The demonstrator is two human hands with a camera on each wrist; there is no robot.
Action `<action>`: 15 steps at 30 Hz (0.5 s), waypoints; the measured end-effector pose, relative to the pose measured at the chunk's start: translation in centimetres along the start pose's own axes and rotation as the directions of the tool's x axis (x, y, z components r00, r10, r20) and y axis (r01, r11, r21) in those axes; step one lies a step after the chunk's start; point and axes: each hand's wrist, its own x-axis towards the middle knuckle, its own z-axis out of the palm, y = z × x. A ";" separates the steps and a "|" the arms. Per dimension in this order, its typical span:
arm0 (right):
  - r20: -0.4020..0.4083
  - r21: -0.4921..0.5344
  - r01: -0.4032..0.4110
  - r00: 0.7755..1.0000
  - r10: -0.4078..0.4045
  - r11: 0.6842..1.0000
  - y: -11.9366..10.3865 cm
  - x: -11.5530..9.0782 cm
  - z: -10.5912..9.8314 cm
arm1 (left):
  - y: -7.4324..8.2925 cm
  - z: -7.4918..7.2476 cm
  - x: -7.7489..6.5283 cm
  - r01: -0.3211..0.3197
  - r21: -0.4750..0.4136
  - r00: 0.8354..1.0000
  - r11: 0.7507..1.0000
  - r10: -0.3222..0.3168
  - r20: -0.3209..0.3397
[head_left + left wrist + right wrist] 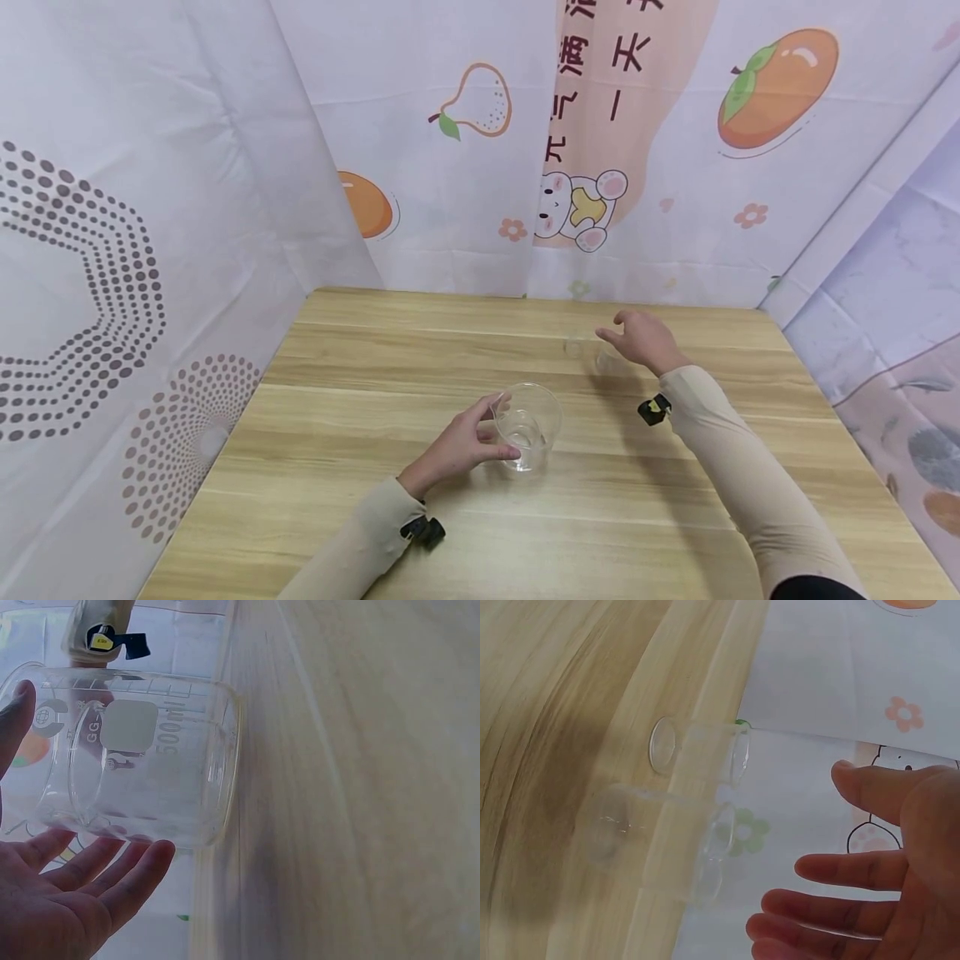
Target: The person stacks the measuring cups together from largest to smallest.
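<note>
My left hand (pixel 463 443) holds a clear glass beaker (pixel 542 425) by its side, thumb and fingers curved around it. In the left wrist view the beaker (pixel 191 799) carries a white "500ml" mark, and a smaller clear vessel (pixel 88 787) shows inside it. My right hand (pixel 647 340) hovers farther back with its fingers loosely spread, holding nothing. Two smaller clear beakers stand upright just beyond and below it. In the right wrist view, the narrower beaker (pixel 705 754) is beside the wider beaker (pixel 667 847), both apart from the fingertips.
A wood-grain table (pixel 360 425) extends under everything. Behind its back edge hangs a white curtain (pixel 420 150) printed with fruit and characters. More patterned cloth (pixel 225 208) hangs along the left side. A small black device (pixel 654 409) sits on the right wrist.
</note>
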 end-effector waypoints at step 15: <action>0.041 -0.021 -0.002 0.999 0.003 1.000 0.7 0.3 0.9 | 0.0 -0.1 0.0 -0.019 0.007 1.000 1.000 0.019 0.001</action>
